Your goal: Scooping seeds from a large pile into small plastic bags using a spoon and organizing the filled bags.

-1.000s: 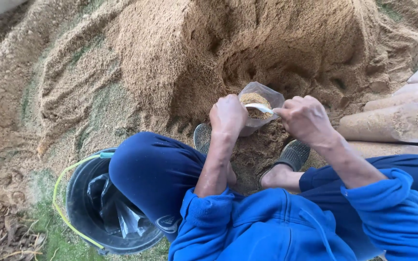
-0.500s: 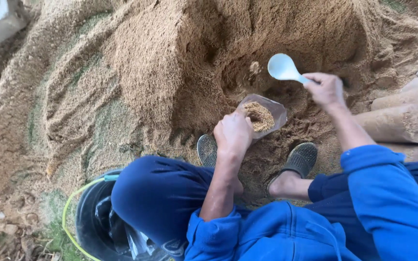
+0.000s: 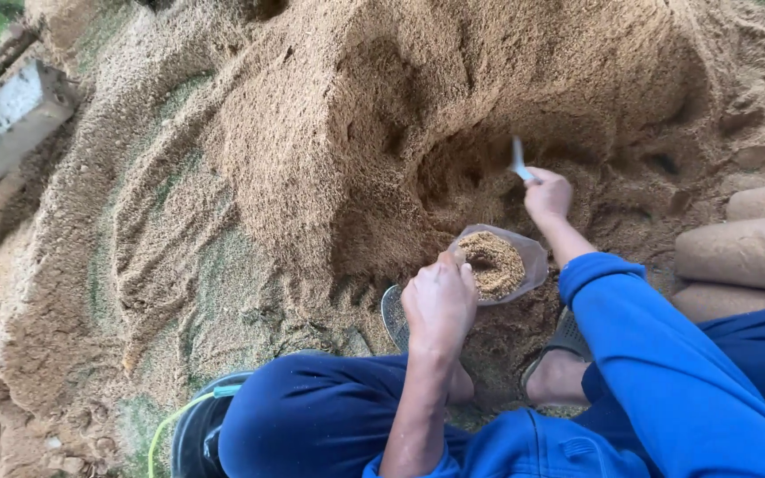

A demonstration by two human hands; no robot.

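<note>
My left hand (image 3: 438, 304) grips the rim of a clear plastic bag (image 3: 533, 257) that is partly filled with tan sawdust (image 3: 493, 263). My right hand (image 3: 548, 194) is stretched forward and holds a white scoop (image 3: 519, 160), its bowl pushed into the hollow dug in the big sawdust heap (image 3: 382, 115). The scoop's bowl is mostly hidden in the sawdust. I squat in blue clothes with sandals on, the bag between my knees.
Filled cylindrical sawdust bags (image 3: 750, 252) lie stacked at the right. A black bucket with a yellow-green handle (image 3: 189, 427) stands by my left knee. A grey concrete block (image 3: 6, 124) lies at the upper left beside some grass.
My right hand lifted the scoop away from the bag, swung it forward and drove it into the heap's hollow. The left hand kept hold of the bag.
</note>
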